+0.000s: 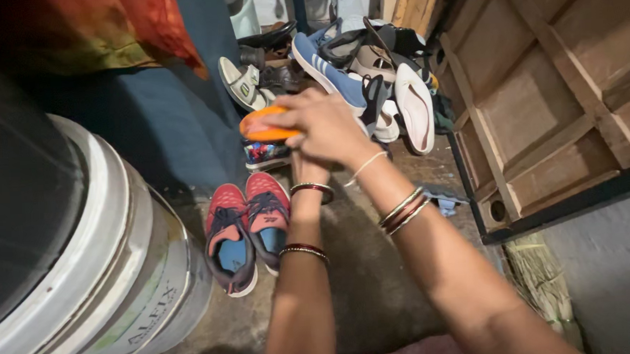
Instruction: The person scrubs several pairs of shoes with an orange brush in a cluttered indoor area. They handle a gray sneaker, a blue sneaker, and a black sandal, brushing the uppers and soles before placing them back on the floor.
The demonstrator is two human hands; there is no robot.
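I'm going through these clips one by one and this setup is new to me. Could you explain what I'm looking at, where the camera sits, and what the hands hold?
There is no machine here: a person works with two bare hands, and the one picture comes from a camera worn on their head, looking down along the forearms.

The right hand, with bangles on the wrist, is closed over an orange shoe. The left hand is mostly hidden beneath it, so its grip cannot be told.

Beyond the hands lies a pile of mixed shoes, including a blue sneaker with white stripes and a white slipper. On the concrete floor a pair of red and black sneakers stands side by side. A white bucket is at the left, a wooden panel at the right.
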